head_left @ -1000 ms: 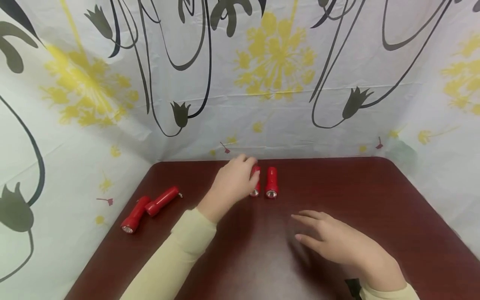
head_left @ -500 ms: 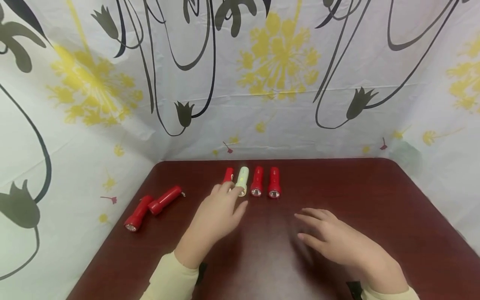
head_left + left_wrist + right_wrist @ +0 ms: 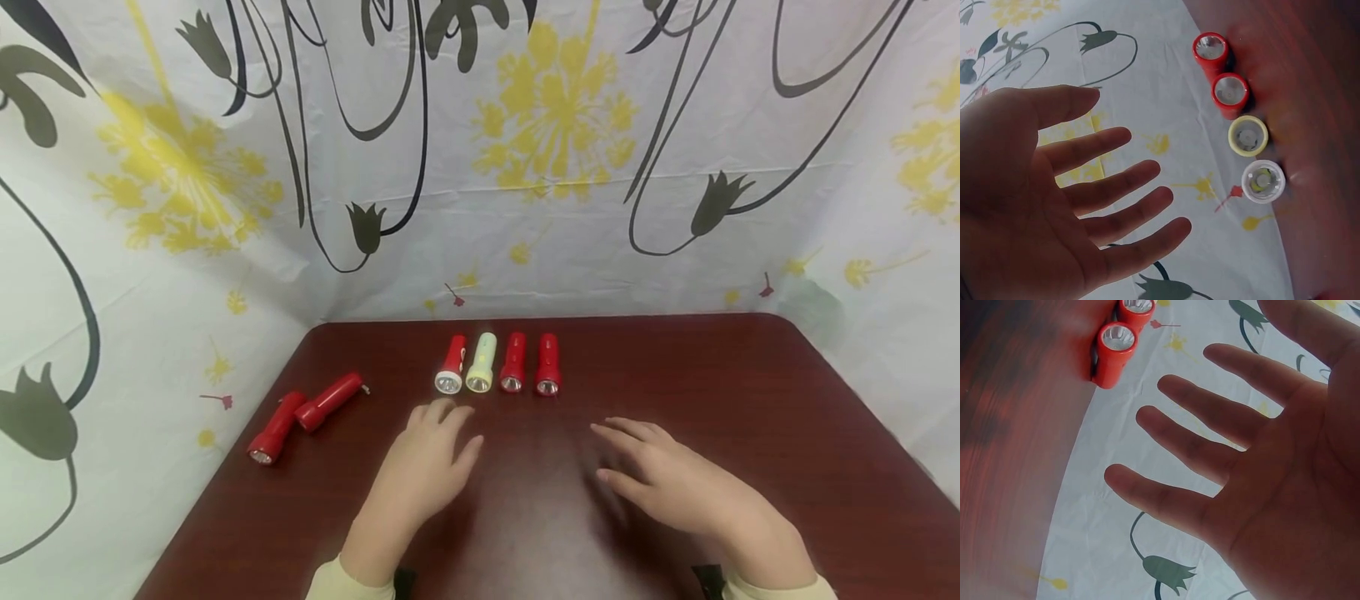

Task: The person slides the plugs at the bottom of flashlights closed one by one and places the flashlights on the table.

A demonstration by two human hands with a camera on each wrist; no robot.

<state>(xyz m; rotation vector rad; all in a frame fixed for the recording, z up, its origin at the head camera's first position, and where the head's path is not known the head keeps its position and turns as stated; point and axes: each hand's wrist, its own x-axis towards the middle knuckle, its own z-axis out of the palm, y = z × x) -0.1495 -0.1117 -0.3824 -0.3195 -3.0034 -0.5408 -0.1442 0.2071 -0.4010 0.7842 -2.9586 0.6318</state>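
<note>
Flashlights point(image 3: 513, 358) lie in a row; left grip point(image 3: 420, 467) spread wide near them; right grip point(image 3: 667, 479) wide, farther off.

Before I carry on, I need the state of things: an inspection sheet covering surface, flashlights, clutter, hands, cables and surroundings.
Surface: dark red-brown table, reflecting light.
Job's things: white-rimmed red flashlight, pale flashlight and two red flashlights lined up at the back; two more red flashlights lie close together at left.
Clutter: nothing seen.
Hands: left hand and right hand both hold nothing, fingers apart.
Cables: nothing seen.
Surroundings: white sheet with floral prints behind and at both sides.
</note>
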